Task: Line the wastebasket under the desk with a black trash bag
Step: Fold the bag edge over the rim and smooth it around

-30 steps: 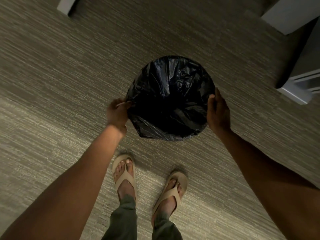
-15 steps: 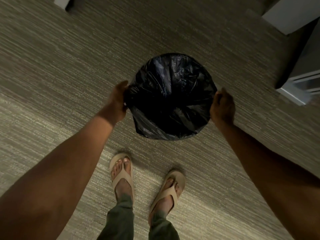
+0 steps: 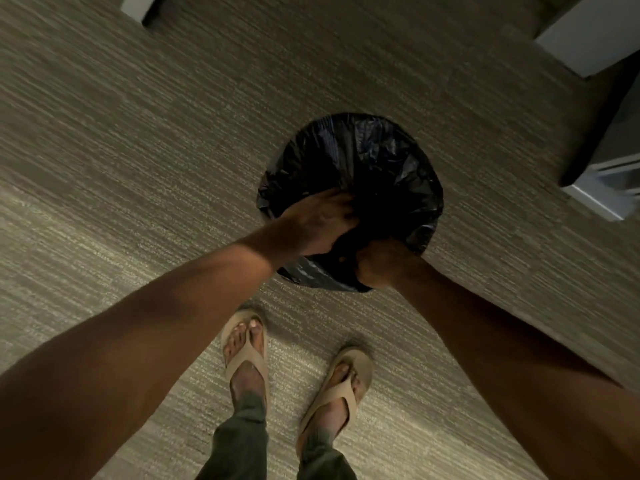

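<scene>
Wastebasket (image 3: 398,271): one unit, round, standing upright on the carpet (image 3: 138,168) in front of the person's feet. Almost none of its own wall shows; one black trash bag (image 3: 374,154) covers the opening and is draped over the rim all the way round, with wrinkled glossy film hanging down the near side.

Hands: two, both bare. The left hand (image 3: 322,220) reaches over the near-left part of the rim, palm down, fingers extended into the dark interior and pressed against the film; whether they pinch it cannot be told. The right hand (image 3: 381,261) is at the near rim, curled into a fist with the fingers closed on a fold of the bag.

Feet: two, each in one tan sandal (image 3: 247,348), with olive trouser legs (image 3: 239,445) above them. They stand near the basket but do not touch it.

Floor: grey-beige carpet with a fine horizontal streak pattern, lit in a paler diagonal band across the near left.

Furniture: three pale pieces, all at the picture margins. One white leg or post (image 3: 136,6) at the far left, one white panel (image 3: 588,32) at the far right corner, one light-coloured unit with a dark side (image 3: 609,161) at the right edge. All are well apart from the basket. Open carpet surrounds the basket on its left, far and right sides.
</scene>
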Tool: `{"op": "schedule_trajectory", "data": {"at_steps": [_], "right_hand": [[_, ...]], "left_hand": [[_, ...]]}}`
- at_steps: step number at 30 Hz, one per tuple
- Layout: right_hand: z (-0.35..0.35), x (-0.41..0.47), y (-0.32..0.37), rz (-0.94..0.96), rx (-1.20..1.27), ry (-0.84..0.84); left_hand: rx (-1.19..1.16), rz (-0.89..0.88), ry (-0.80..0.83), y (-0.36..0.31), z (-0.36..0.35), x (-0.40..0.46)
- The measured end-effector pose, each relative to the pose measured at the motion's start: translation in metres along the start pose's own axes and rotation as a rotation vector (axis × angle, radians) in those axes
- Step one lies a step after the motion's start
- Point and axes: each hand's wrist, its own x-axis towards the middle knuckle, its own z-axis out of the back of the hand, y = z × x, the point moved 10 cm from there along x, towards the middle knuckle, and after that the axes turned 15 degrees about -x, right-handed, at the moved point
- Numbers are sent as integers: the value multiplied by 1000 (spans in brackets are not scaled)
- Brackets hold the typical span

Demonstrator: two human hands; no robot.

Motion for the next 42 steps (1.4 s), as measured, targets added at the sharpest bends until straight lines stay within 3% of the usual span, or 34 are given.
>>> {"op": "schedule_trajectory", "data": {"at_steps": [2, 5, 9, 10, 12, 14, 16, 19, 22, 25, 28, 31, 33, 37, 39, 42], "right_hand": [[-3, -4, 1, 3, -6, 33], [-8, -5, 1, 28, 86, 67], [-5, -15, 3, 48, 55, -18], [3, -20, -1, 22, 117, -96], [29, -35, -16, -65, 212, -422], [46, -58, -39, -197, 241, -718], [52, -76, -68, -391, 249, -833], [33, -77, -111, -614, 259, -687], [7, -64, -133, -599, 361, -533], [14, -71, -136, -509, 455, -676], [30, -99, -136, -606, 472, -916], [23, -103, -130, -638, 559, -907], [10, -88, -124, -566, 683, -791], [1, -78, -122, -529, 778, -762], [1, -86, -126, -600, 832, -797], [-6, -111, -133, -817, 940, -873]], "left_hand": [[200, 50, 174, 15, -21, 10], [276, 307, 293, 60, -17, 12], [214, 437, 271, 80, 5, 6], [152, 418, 236, 78, 10, 8], [90, 269, 173, 61, 16, 13], [169, 103, 90, 39, 20, 15], [249, 60, 38, 31, 21, 14], [280, 173, 31, 49, 16, 5], [184, 224, -19, 69, 24, -10], [35, 33, -148, 53, 43, -16], [-21, -5, -426, 38, 72, -28], [-185, 350, -693, 66, 85, -60], [-380, 585, -666, 91, 66, -75], [-702, 578, -503, 104, 44, -65], [-773, 591, -540, 112, 52, -66], [-869, 733, -721, 126, 60, -92]]}}
